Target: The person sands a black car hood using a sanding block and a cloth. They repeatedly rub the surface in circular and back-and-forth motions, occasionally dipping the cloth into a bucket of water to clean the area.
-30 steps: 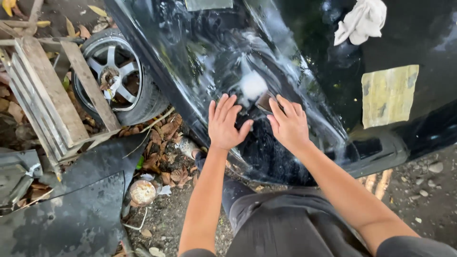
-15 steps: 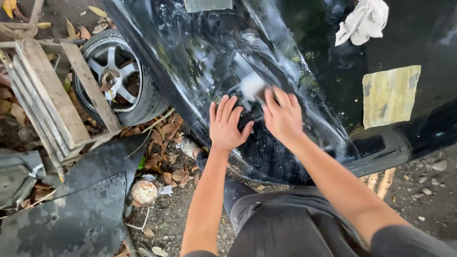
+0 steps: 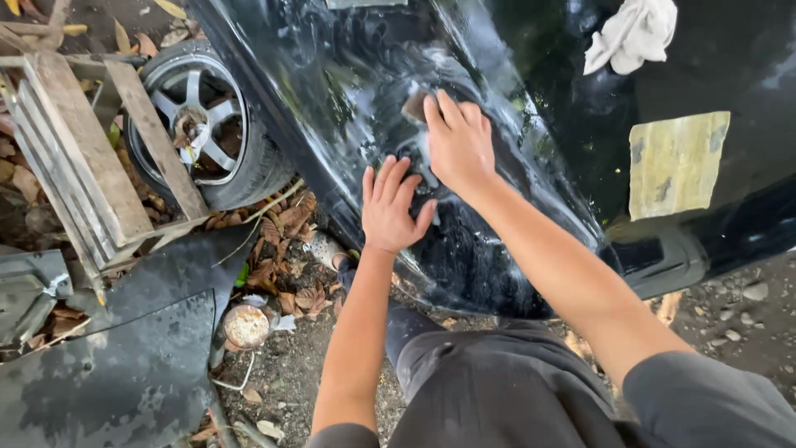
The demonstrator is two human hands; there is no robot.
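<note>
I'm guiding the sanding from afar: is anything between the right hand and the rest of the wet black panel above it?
Nothing visible blocks it. The right hand presses a small brownish pad flat on the black panel; the left hand rests lower down. The white rag and yellow sheet lie off to the right.

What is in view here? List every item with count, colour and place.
car body panel: one, glossy black, wet, centre
sanding piece: one, brownish, under right fingertips
rag: one, white, top right on panel
paper sheet: one, yellowish, right on panel
wheel: one, silver rim, black tyre, upper left
wooden frame: one, grey-brown, left
loose panel: one, dark, bottom left
dry leaves: many, brown, on ground
left hand: flat on panel
right hand: pressing sanding piece
</note>
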